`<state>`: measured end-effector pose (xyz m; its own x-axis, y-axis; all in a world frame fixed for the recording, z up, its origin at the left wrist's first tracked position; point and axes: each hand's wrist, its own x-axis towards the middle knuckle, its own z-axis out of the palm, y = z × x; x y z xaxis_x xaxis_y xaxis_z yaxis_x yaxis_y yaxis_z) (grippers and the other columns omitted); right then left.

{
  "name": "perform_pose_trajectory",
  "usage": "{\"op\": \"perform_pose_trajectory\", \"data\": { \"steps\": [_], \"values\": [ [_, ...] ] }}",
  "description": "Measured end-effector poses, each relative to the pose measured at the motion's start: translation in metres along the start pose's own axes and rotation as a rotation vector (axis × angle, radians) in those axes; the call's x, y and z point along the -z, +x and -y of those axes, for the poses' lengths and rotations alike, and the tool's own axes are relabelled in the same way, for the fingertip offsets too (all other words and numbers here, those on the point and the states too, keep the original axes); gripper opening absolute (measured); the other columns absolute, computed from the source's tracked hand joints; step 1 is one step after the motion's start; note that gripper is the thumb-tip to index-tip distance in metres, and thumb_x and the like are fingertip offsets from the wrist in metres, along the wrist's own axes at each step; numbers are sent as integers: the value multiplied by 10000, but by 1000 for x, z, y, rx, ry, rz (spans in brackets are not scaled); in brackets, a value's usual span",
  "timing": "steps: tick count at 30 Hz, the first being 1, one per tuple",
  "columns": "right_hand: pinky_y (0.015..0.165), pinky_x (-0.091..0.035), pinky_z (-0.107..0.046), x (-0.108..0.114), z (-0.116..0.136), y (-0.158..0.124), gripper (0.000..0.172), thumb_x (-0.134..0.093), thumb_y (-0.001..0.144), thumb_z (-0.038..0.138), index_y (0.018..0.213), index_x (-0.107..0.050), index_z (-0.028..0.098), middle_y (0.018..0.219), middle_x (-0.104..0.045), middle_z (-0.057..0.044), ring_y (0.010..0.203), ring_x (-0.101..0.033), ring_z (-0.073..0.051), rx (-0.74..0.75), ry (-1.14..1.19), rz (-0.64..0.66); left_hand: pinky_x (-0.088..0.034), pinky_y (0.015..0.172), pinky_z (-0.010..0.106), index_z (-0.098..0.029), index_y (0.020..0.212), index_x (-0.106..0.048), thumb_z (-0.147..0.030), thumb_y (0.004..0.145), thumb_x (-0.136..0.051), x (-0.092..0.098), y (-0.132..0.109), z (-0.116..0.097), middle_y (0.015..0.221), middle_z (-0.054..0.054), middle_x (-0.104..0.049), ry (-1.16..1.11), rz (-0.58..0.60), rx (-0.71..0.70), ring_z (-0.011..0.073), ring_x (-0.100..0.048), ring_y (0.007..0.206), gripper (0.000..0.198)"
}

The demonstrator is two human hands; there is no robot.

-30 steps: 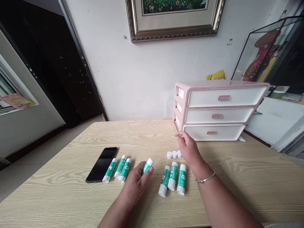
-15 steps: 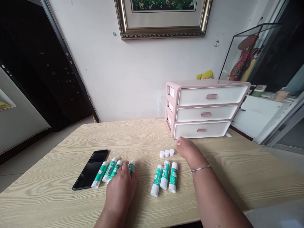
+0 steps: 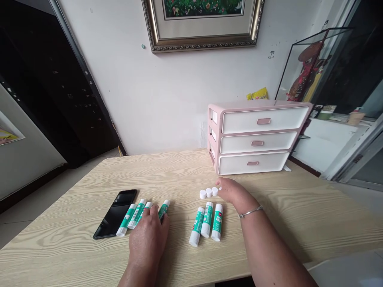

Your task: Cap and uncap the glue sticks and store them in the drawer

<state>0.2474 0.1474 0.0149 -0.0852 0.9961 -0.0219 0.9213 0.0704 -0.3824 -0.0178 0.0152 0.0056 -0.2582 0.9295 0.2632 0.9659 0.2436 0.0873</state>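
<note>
My left hand [image 3: 149,235] is low over the left group of glue sticks, its fingers and thumb closed around the rightmost green-and-white glue stick [image 3: 164,207]. The back of the hand hides that stick's lower part. Left of it, several more lie side by side, including one glue stick [image 3: 126,220] at the phone's edge. My right hand [image 3: 231,190] pinches a small white cap [image 3: 220,189], mostly hidden by the fingers, at the right end of a row of three white caps [image 3: 208,192]. Nearer me lie three glue sticks [image 3: 207,219].
A black phone [image 3: 115,215] lies at the left. Behind my right hand stands a pink-and-white drawer unit [image 3: 253,143] against the wall. The wooden table [image 3: 104,263] has its front edge close to me. A framed picture [image 3: 203,46] hangs above.
My right hand has moved left and slightly down, bringing its cap beside the row of caps. My left hand has shifted a little left, showing more of the rightmost glue stick.
</note>
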Motion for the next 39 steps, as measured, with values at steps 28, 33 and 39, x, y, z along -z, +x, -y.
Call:
{"op": "perform_pose_trajectory", "data": {
  "steps": [28, 33, 39],
  "values": [
    [665, -356, -269, 11, 48, -24, 229, -499, 932, 283, 960, -718, 221, 861, -751, -47, 809, -655, -181, 200, 103, -201, -415, 733, 301, -224, 939, -685, -398, 864, -606, 1, -22, -49, 965, 77, -692, -431, 269, -375, 251, -649, 928, 205],
    [632, -353, -248, 7, 50, -28, 211, -507, 932, 275, 939, -708, 212, 820, -742, -33, 715, -628, -152, 300, 177, -211, -401, 720, 303, -217, 863, -685, -251, 833, -573, -1, -21, -56, 909, 67, -698, -371, 248, -329, 236, -655, 859, 121],
    [593, -335, -233, 5, 56, -34, 158, -539, 906, 251, 911, -690, 207, 744, -715, -1, 634, -579, -128, 431, 294, -169, -442, 734, 291, -206, 907, -718, -254, 829, -585, 9, -12, -44, 872, 47, -717, -665, 218, -166, 200, -663, 803, 161]
  ]
}}
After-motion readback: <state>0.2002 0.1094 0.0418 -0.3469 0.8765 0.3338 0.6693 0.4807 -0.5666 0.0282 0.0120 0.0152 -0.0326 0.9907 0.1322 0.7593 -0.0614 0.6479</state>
